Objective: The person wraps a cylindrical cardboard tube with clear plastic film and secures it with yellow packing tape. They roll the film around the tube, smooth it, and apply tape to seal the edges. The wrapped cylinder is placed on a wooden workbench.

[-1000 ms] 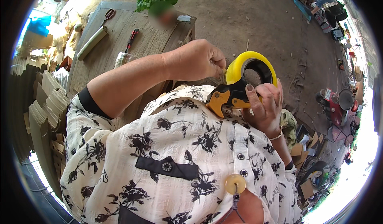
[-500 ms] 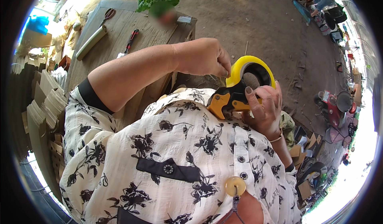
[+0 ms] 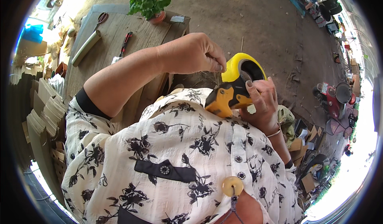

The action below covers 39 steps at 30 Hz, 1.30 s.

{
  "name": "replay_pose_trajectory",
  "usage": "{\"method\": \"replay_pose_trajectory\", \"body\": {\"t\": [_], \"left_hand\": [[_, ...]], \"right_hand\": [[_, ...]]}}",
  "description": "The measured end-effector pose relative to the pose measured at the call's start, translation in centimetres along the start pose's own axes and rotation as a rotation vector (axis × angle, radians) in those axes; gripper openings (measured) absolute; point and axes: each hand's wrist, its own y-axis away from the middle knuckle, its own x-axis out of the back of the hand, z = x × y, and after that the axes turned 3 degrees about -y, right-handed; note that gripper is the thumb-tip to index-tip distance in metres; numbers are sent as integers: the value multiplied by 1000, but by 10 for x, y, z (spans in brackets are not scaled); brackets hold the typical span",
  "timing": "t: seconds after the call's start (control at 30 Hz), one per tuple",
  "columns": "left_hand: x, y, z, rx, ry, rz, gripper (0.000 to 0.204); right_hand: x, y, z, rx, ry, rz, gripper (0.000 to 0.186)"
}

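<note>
1. Yellow tape roll (image 3: 230,67), head view: mounted on a black-and-yellow tape dispenser (image 3: 228,98), held up right of centre, at the far edge of the shirt (image 3: 171,140). Contact with the shirt: can't tell.
2. Right hand (image 3: 264,101): wrapped around the dispenser's right side, fingers curled and gripping, thumb over the black body. Bracelet (image 3: 274,132) on that wrist.
3. Left hand (image 3: 193,53): just left of the roll, forearm crossing over the worktop (image 3: 153,34). Fingers (image 3: 216,56) bent and pressed together, tips right at the roll's left edge. Tape end between them or not: too small to tell.
4. Worktop, wooden, left side. Far right part: leafy green plant (image 3: 149,2) in a reddish pot (image 3: 158,18), small pale card (image 3: 177,19) just right of it.
5. Worktop, left part: pale rolled sheet (image 3: 86,48) lying slanted, scissors (image 3: 102,17) by its far end. Red-and-black handled tool (image 3: 126,42) near the forearm, its near end by something white (image 3: 116,59), partly hidden.
6. Left of the worktop, near side: stacked cardboard sheets (image 3: 52,106).
7. Far and right: brown dirt floor (image 3: 235,20); red motor vehicle (image 3: 334,106) parked well apart, right edge.
</note>
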Motion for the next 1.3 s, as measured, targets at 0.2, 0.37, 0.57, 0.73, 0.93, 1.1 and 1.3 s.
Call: {"method": "replay_pose_trajectory", "body": {"t": [0.2,0.37,0.57,0.73,0.93,1.1,1.3], "left_hand": [[4,-1,14,74,-85,-25,19],[6,-7,36,48,-233,-70,19],[8,-9,54,95,-416,-105,20],[3,-29,68,-82,-654,-212,19],[1,-24,99,-33,-959,-295,17],[-10,-35,129,67,-1092,-451,17],[-13,-42,126,-20,-1147,-446,18]], "right_hand": [[-18,8,13,-25,-162,53,82],[-35,24,22,-137,-258,64,82],[-41,13,16,-208,-344,-7,70],[-47,19,17,-682,-762,-74,67],[-67,26,26,-355,-403,-92,67],[-84,46,42,-338,-457,-151,79],[-87,37,36,-462,-635,-121,68]]}}
